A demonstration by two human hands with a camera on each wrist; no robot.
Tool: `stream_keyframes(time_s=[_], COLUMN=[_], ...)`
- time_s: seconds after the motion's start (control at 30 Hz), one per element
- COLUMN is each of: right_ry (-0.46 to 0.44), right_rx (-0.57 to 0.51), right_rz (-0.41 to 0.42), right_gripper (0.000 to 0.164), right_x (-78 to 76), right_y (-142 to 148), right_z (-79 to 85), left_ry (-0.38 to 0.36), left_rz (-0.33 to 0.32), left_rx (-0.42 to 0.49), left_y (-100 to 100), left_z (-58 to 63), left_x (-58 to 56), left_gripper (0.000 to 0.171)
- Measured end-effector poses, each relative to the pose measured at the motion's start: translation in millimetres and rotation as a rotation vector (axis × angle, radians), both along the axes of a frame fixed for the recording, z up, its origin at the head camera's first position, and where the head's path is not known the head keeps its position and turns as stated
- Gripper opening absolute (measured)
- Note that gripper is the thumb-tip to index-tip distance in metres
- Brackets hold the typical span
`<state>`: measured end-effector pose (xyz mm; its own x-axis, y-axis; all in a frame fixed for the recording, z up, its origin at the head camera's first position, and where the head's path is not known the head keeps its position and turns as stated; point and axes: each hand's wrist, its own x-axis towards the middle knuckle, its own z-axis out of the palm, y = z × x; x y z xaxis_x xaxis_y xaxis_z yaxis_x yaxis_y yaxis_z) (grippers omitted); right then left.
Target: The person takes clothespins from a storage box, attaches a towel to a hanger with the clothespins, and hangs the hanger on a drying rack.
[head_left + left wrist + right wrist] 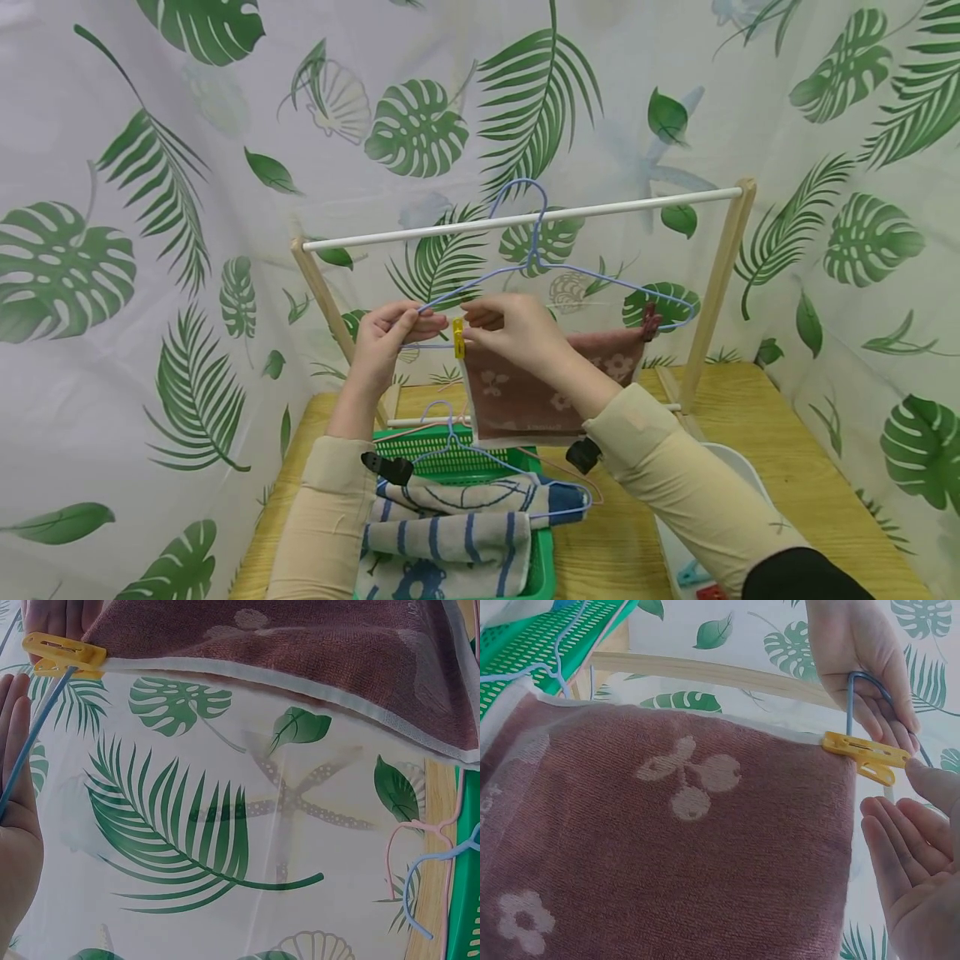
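A blue clothes hanger (pixel 535 246) hangs by its hook on the white rail, with a brown-red towel (pixel 510 400) along its lower bar. My left hand (pixel 386 337) holds the hanger's left corner between thumb and fingers. A yellow clothespin (pixel 862 750) grips the towel's corner on the bar. Beside it is my right hand (pixel 517 329), its thumb at the clothespin's end and its other fingers apart from it in the right wrist view. At the opposite corner, a dark red clothespin (pixel 651 322) clips the towel.
The wooden-legged rack with its white rail (pixel 637 206) stands on a wood-grain table (pixel 802 467). In front is a green basket (pixel 543 567) with a striped towel (pixel 450 537) and more hangers (pixel 451 433). A white tray (pixel 727 458) holding clothespins sits at right, partly behind my forearm.
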<state>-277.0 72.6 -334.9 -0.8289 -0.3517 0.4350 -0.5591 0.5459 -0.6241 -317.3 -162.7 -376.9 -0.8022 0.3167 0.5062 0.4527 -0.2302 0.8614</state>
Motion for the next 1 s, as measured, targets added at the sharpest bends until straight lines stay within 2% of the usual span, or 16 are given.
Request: stream_keyframes(time_s=[0.5, 0.73, 1.0], right_ry=[0.015, 0.093, 0.088], right_rx=[-0.08, -0.103, -0.143], right_rz=[0.021, -0.009, -0.059], right_gripper=[0.026, 0.023, 0.022], right_x=[10.8, 13.1, 15.7], right_y=[20.8, 35.5, 51.5], right_z=[8.8, 19.9, 31.4], left_ry=[-0.01, -0.001, 0.006], left_rz=[0.016, 0.019, 0.016], left_rx=[0.005, 0.019, 0.032], left_y=[3.2, 1.0, -1.8], left_z=[1.0, -2.1, -2.9], left_x=[13.1, 7.6, 3.0], left_gripper=[0.032, 0.031, 0.029])
